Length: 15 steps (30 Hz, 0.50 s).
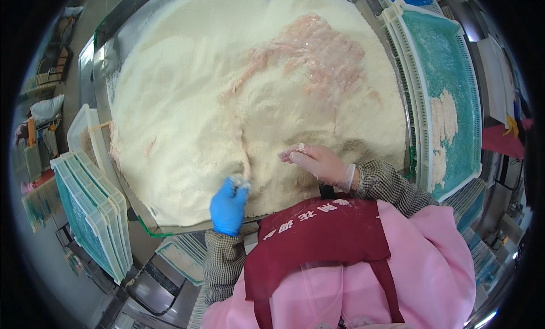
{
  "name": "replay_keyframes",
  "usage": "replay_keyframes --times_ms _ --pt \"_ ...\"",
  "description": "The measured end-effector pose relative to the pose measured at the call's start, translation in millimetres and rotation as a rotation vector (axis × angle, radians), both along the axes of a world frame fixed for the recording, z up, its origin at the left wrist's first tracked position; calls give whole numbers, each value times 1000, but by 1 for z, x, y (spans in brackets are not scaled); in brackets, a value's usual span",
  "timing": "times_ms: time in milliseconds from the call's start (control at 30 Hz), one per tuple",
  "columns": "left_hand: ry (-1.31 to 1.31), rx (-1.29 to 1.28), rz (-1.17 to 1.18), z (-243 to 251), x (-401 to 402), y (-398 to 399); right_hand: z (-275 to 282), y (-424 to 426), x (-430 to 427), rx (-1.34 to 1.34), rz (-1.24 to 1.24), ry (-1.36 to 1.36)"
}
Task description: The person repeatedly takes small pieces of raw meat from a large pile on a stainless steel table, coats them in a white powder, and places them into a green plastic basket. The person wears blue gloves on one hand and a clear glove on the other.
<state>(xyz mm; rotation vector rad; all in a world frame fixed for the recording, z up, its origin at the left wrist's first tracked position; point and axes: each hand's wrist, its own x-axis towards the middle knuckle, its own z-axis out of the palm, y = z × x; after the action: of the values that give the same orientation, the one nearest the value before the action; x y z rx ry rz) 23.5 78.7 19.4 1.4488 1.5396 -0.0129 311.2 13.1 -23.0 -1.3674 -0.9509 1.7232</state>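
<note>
My left hand [228, 207], in a blue glove dusted with crumbs, pinches the near end of a coated strip of raw meat [245, 152]. That strip runs away from me over a deep bed of pale breading crumbs [179, 99]. Wearing a clear glove, my right hand [319, 163] is held flat with its fingers stretched out, just right of the strip. It holds nothing, and whether it touches the crumbs I cannot tell. Farther off, a wet pile of pink raw meat [323, 52] lies on the crumbs, with a thin tail trailing left toward the strip.
A metal rim [100, 73] bounds the crumb bed. On the right, stacked white trays [451, 73] with green liners hold coated strips [443, 125]. More stacked trays [93, 214] stand at left, beside a white bin [83, 129]. My maroon apron [315, 239] meets the near edge.
</note>
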Motion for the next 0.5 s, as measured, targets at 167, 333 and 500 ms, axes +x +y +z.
replay_keyframes --times_ms 167,333,500 --pt "-13 67 128 -10 -13 -21 -20 7 -12 -153 0 158" --pt "-207 348 286 -62 22 14 -19 48 -46 -348 -182 341" --pt "-283 510 326 -67 54 28 -33 76 -66 -391 -108 316"
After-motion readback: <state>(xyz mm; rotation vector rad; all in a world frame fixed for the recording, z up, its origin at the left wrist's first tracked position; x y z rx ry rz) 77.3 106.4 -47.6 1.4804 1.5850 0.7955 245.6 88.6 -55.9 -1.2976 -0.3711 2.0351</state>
